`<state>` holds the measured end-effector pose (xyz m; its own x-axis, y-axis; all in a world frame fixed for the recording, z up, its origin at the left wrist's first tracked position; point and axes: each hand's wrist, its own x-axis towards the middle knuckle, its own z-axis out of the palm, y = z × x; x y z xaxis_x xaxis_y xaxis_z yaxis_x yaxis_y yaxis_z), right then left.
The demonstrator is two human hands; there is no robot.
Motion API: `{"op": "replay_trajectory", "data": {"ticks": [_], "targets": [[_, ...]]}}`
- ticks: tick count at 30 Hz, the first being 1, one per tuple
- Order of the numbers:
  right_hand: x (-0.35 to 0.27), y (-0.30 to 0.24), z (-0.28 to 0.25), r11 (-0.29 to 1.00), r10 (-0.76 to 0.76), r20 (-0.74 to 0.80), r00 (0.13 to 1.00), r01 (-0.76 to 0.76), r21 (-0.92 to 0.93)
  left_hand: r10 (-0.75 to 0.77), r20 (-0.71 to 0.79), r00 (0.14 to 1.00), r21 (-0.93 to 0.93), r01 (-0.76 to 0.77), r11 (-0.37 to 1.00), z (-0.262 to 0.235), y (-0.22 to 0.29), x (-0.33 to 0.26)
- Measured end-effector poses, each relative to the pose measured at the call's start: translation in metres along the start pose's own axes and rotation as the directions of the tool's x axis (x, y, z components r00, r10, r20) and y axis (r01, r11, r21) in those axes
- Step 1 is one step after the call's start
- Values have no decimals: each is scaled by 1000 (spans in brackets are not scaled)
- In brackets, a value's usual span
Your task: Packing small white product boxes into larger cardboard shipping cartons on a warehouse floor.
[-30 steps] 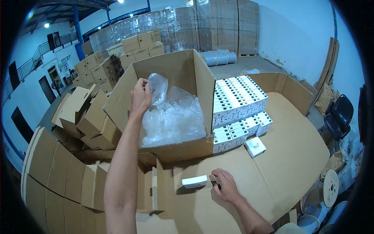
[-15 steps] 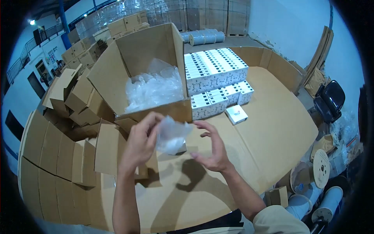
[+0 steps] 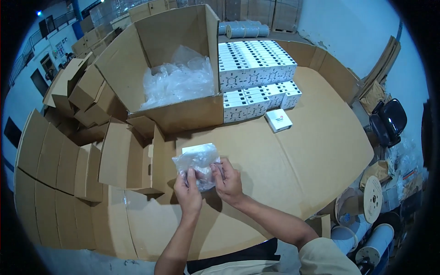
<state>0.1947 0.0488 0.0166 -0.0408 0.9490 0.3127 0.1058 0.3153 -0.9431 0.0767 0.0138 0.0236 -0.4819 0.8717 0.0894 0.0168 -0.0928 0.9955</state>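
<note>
A clear, crinkled plastic bag [image 3: 195,160] is held up between my two hands above the cardboard-covered table. My left hand [image 3: 188,192] pinches its near left edge, thumb on top. On the bag's right side, my right hand [image 3: 229,184] grips it the same way. Just beyond the bag, the top of a white box [image 3: 198,148] shows, mostly hidden by the plastic; whether the two touch I cannot tell. To the left of my hands stands an open small carton [image 3: 158,169] with raised flaps.
A large open carton [image 3: 176,117] holds a heap of clear plastic bags [image 3: 181,80]. Right of it are stacked white boxes [image 3: 259,75] and a single white box [image 3: 278,120]. Brown cartons [image 3: 41,183] line the left. Cable reels [image 3: 373,198] and a black chair [image 3: 388,121] stand at the right.
My right hand, open and apart before, has closed on the bag. Both hands have come together lower down, and the view has shifted so the cartons sit higher.
</note>
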Motion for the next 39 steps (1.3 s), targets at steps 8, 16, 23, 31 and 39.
{"op": "replay_trajectory", "data": {"ticks": [8,16,23,31,39], "targets": [[4,9,-10,992,-63,166,984,79,-93,200,-125,972,289,-157,944,-25,-29,20],[15,13,-19,902,198,285,938,-288,321,168,191,967,309,-222,925,-51,-31,19],[28,20,-44,702,208,259,943,-328,632,169,208,964,235,-217,947,-51,-21,17],[-11,-2,9,945,221,3,975,-214,248,68,161,985,178,-96,979,-37,-26,6],[-14,5,12,983,174,-27,984,-175,-49,80,-70,994,-39,-83,996,-34,-34,27]]}}
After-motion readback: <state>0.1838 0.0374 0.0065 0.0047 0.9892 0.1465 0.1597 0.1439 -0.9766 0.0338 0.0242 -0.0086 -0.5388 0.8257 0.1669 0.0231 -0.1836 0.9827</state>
